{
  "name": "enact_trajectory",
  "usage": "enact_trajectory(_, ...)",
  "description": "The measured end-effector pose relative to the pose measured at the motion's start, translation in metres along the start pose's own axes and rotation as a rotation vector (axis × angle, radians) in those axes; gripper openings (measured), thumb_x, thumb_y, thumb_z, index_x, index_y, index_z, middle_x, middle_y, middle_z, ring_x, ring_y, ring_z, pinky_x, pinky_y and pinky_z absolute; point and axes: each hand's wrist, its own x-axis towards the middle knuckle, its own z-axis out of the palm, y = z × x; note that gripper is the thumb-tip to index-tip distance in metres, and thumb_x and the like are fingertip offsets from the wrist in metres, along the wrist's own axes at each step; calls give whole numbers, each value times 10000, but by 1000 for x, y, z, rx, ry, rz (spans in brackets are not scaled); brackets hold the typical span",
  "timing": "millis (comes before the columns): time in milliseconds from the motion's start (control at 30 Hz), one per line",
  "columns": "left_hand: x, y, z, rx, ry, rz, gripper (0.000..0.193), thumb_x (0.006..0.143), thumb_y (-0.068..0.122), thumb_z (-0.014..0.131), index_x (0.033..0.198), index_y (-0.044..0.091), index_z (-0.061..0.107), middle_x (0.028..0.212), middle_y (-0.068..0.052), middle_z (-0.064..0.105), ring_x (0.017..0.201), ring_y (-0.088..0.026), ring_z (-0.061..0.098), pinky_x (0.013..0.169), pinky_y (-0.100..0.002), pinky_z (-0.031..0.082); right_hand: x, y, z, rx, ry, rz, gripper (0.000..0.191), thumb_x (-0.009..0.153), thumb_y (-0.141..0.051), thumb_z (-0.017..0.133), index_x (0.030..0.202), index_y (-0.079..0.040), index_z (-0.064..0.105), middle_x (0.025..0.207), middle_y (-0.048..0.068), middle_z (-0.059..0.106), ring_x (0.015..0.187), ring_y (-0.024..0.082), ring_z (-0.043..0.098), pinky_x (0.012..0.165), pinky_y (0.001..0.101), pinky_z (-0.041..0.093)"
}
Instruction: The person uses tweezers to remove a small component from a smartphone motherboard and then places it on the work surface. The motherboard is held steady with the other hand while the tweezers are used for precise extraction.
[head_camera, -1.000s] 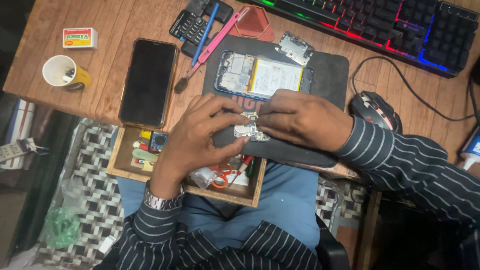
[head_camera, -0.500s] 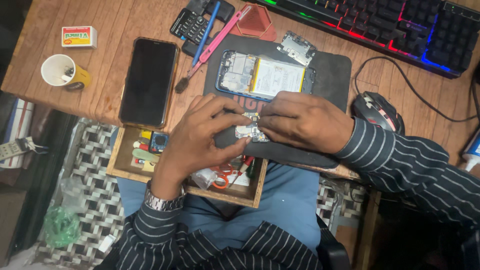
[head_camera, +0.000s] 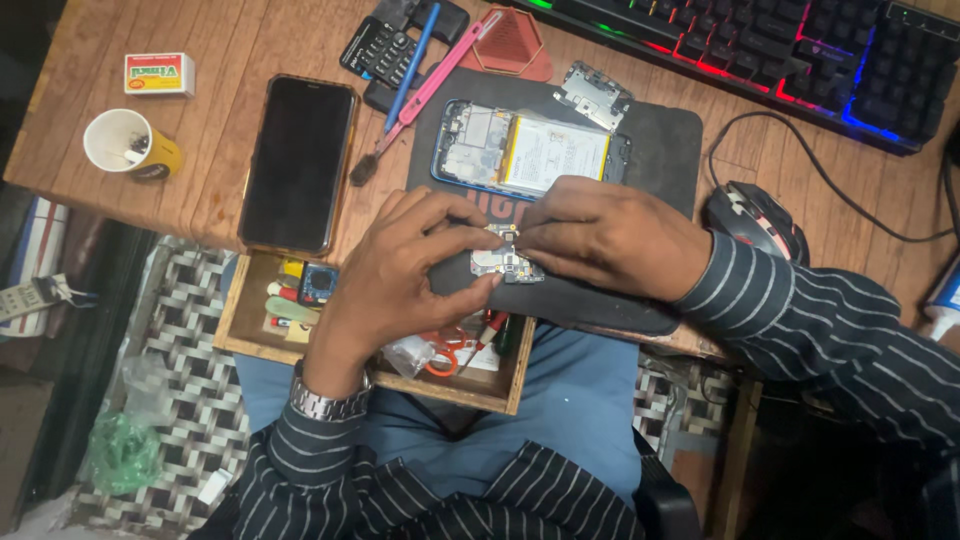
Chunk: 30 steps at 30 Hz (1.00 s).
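On the dark mat (head_camera: 650, 150), head view | your left hand (head_camera: 395, 285) and right hand (head_camera: 610, 235) both pinch a small circuit board (head_camera: 508, 262) | opened phone (head_camera: 525, 152) just beyond | black phone (head_camera: 298, 165) left.

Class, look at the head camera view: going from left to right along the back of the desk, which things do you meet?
Small yellow-and-red box → white-and-yellow cup → black phone lying screen up → pink-handled tool → opened phone with its battery showing → black mouse → backlit keyboard.
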Motion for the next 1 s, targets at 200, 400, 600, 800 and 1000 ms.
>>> enact_trajectory(200,0,0,0,0,-1,0,278,810,232,833,1053,121,758,1104,-35,669,1088,-223,639,980,-387,443,1,3,-1,48,-14,4,207,872,-102,753,1075,-57,749,1081,47,691,1015,231,678,853,354,577)
enact_trajectory(400,0,1,0,0,-4,-7,281,804,229,835,1052,119,759,1101,-38,671,1079,-226,637,967,-387,438,2,4,-3,75,-32,15,223,867,-90,746,1085,-47,745,1084,56,691,1018,236,678,863,359,578)
enact_trajectory(600,1,0,0,-5,2,7,277,810,223,832,1053,114,755,1097,-36,671,1084,-226,640,971,-383,446,3,-1,-6,22,-33,-1,223,866,-104,738,1082,-52,745,1087,64,686,1023,238,675,860,365,572)
enact_trajectory(800,1,1,1,-7,18,-22,309,778,233,851,1040,101,754,1045,-32,667,1038,-215,642,937,-374,449,4,-6,-8,22,-46,38,186,876,-152,737,1039,-63,753,1078,54,689,1012,229,674,844,364,566)
enact_trajectory(1000,1,1,1,-15,22,-37,324,763,233,856,1043,100,763,1008,-27,664,998,-201,644,904,-365,444,4,-6,-9,92,-52,97,151,873,-145,751,997,-59,750,1062,40,704,1012,223,681,873,371,567)
